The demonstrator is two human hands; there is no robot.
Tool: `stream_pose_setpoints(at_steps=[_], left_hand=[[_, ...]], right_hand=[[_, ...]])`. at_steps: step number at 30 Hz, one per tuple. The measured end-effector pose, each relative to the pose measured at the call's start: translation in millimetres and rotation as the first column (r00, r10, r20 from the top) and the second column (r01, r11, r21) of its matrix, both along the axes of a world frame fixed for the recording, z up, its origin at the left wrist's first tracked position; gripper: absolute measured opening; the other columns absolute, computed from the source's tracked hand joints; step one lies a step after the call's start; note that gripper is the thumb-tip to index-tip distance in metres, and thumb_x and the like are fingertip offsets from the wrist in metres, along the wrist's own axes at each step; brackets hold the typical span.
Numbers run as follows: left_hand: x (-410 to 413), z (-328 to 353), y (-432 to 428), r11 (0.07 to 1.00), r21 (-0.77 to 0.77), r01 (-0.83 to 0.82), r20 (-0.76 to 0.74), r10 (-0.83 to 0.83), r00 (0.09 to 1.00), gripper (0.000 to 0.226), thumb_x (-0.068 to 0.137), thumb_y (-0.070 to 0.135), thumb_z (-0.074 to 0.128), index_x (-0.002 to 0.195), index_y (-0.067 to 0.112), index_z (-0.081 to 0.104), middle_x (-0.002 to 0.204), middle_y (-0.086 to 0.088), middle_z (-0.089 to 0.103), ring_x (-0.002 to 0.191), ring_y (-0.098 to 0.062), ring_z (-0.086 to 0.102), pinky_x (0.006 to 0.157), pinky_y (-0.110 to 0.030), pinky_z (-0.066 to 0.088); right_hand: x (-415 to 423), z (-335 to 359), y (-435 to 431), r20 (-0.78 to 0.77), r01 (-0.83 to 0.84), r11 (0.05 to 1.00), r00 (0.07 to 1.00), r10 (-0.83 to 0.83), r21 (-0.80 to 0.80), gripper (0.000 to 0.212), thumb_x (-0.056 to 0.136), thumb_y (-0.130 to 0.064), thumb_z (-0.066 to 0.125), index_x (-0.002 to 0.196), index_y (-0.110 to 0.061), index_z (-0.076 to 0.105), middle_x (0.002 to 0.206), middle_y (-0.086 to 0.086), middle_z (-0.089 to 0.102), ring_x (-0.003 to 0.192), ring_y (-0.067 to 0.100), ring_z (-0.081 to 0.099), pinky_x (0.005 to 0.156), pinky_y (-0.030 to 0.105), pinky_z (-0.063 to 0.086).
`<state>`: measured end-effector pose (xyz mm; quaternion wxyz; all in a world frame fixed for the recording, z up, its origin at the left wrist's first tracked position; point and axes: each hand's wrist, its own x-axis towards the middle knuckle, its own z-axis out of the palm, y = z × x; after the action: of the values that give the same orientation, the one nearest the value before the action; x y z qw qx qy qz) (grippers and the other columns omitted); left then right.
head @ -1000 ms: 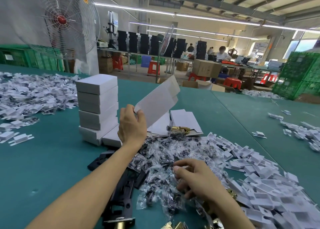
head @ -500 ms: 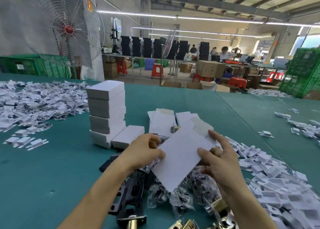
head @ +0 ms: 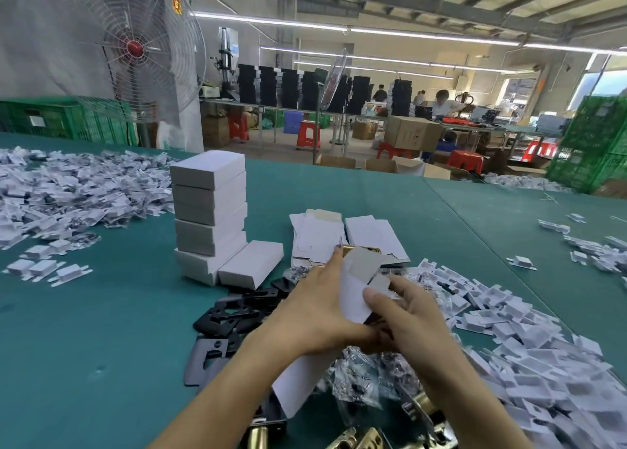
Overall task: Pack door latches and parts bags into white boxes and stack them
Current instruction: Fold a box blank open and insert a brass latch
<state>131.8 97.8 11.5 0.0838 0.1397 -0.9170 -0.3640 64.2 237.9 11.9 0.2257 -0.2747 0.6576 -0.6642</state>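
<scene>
You are squaring up a white box, left hand and right hand both clamping it (flaps open); next, probably, tucking one end shut.

Green table: stacked boxes, flat cartons, black plates, parts bags, brass latches, white inserts heaped left and right.

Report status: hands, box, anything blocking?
Left hand grips white box; right hand pinches its flap. Box in hand, far flaps open. Parts bags heaped underneath; nothing blocking.
</scene>
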Motion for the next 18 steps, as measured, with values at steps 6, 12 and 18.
stream_pose_setpoints(at_steps=[6, 12, 18], left_hand=[[6.8, -6.5, -10.6, 0.983, 0.038, 0.18, 0.111, -0.183, 0.977, 0.139, 0.058, 0.052, 0.093, 0.158, 0.041, -0.003, 0.166, 0.021, 0.007, 0.149, -0.003, 0.014, 0.113, -0.022, 0.019], [7.8, 0.5, -9.9, 0.975, -0.03, 0.222, 0.021, -0.221, 0.975, 0.135, 0.059, 0.042, 0.096, 0.157, 0.043, 0.003, 0.163, 0.025, 0.013, 0.148, -0.001, 0.016, 0.122, -0.03, 0.02], [12.1, 7.4, -7.5, 0.971, -0.096, 0.221, -0.065, -0.228, 0.972, 0.129, 0.059, 0.035, 0.095, 0.157, 0.044, 0.011, 0.16, 0.024, 0.023, 0.145, 0.0, 0.023, 0.121, -0.03, 0.024]], right_hand=[[-18.2, 1.8, 10.1, -0.018, 0.189, 0.98, 0.982, -0.189, 0.057, 0.022, 0.1, -0.017, 0.057, 0.113, -0.033, 0.062, 0.082, 0.006, 0.067, 0.052, 0.017, 0.066, 0.052, 0.031, 0.055], [-20.5, 1.5, 16.4, 0.015, 0.131, 0.984, 0.991, -0.134, 0.123, 0.03, 0.089, 0.006, 0.058, 0.102, -0.019, 0.069, 0.083, 0.018, 0.064, 0.048, 0.021, 0.06, 0.051, 0.035, 0.055], [-25.6, 5.0, 23.5, -0.061, 0.078, 0.986, 0.996, -0.069, 0.147, 0.021, 0.079, -0.003, 0.075, 0.084, -0.023, 0.071, 0.065, 0.007, 0.058, 0.05, 0.015, 0.055, 0.045, 0.025, 0.044]])
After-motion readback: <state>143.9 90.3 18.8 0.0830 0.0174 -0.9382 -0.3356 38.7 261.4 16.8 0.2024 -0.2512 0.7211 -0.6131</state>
